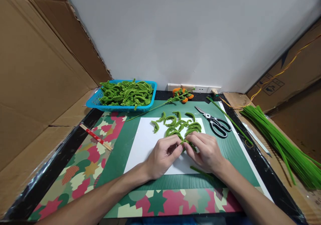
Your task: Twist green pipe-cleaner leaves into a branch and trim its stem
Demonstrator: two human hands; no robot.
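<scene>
My left hand (164, 155) and my right hand (204, 151) meet over the white sheet (135, 154), fingertips pinched together. Between them they grip a short green pipe cleaner (184, 142), partly hidden by the fingers. Just beyond my fingers lie several curled green pipe cleaner pieces (170, 120), spread over the sheet's upper part. A straight green pipe cleaner piece (200, 172) lies below my right hand, near the sheet's lower edge. To the right, scissors (217, 123) with black and grey handles rest with their blades a little apart.
A blue basket (120, 108) heaped with bent green pieces stands at the back left. Behind the sheet lies an orange-flowered stem (179, 96). Chopsticks (96, 137) in a red wrapper lie left. Long green pipe cleaners (283, 141) are bundled on the right beside a cardboard wall (298, 81).
</scene>
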